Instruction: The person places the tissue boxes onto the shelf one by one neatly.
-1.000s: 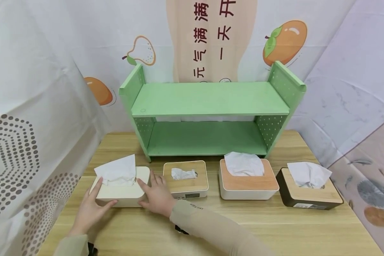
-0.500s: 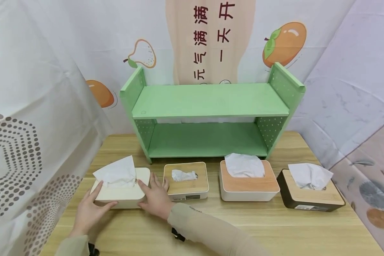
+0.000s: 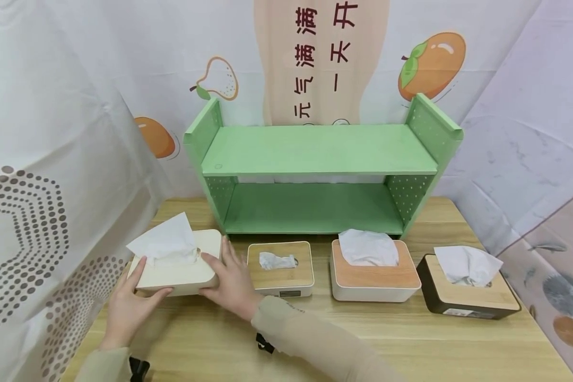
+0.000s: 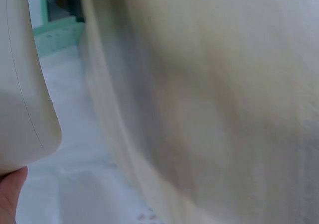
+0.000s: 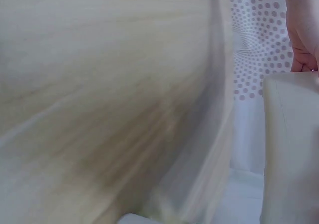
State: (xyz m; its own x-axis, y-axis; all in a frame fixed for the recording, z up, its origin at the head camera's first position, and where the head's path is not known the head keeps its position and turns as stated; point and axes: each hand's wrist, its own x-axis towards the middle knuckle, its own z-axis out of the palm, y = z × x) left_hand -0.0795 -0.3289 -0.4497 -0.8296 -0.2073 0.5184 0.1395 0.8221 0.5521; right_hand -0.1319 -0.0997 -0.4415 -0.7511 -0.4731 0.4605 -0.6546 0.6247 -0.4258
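A cream tissue box (image 3: 179,277) with a white tissue (image 3: 166,243) standing out of its top is held up off the table at the left, slightly tilted. My left hand (image 3: 126,310) grips its left end, fingers along the side and thumb at the front. At the right end my right hand (image 3: 234,284) grips it, fingers reaching toward the far edge. In the right wrist view the box (image 5: 294,144) shows at the right, with the left hand (image 5: 303,40) against its far end. The left wrist view shows the box's rounded side (image 4: 25,94) and a fingertip under it.
A bamboo-topped white tissue box (image 3: 280,270) stands just right of the right hand. Farther right are an orange-wood-topped one (image 3: 376,276) and a black one with a wooden top (image 3: 468,289). Behind them a green two-tier shelf (image 3: 315,151) stands on the wooden table (image 3: 363,339).
Both hands have lifted the cream tissue box off the table and tilted it a little, bringing it slightly farther back. The other boxes stay put; the head view shifts slightly.
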